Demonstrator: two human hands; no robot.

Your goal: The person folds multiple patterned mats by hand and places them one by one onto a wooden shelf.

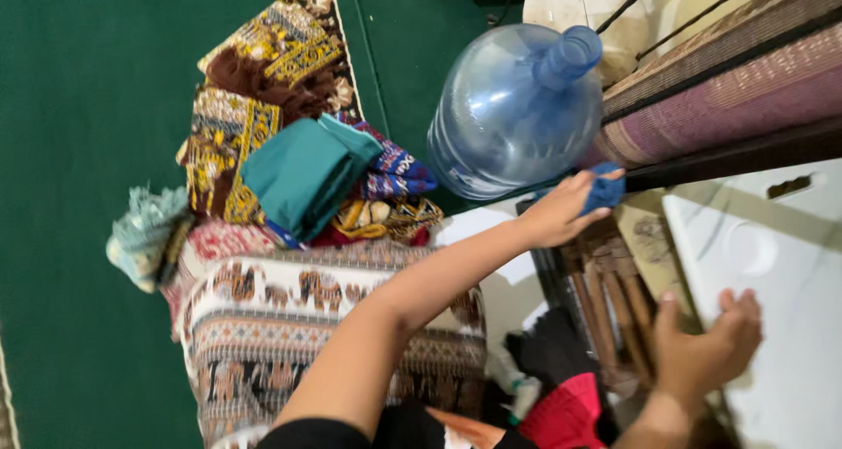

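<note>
- A small blue cloth [603, 190] sits bunched at the dark edge of the patterned mattress-like block [728, 98], just below the big water jug.
- The left hand [561, 212] has it pinched: fingers curled tight round the cloth, thumb on top, arm stretched right out across the scene.
- The right hand [706, 344] lies flat on the edge of a white marble-look panel [772, 265], fingers spread loosely, thumb up, gripping nothing that I can see.
- Between the two hands, a row of brown wooden slats [610, 291] stands close-packed against the panel.
- The clear blue water jug [517, 107] lies tilted, neck pointing up to the right, touching the striped block.
- To the left, a heap of folded fabrics: a teal cloth [303, 173] on top, gold-and-brown patterned textiles [263, 54] behind it, an elephant-print cloth [263, 309] nearest the arm.
- A pale tasselled bundle [145, 234] rests at the pile's far edge.
- Green carpet [79, 107] runs underneath it all.
- Something red [566, 414] shows low down beside the right wrist; I cannot tell what.
</note>
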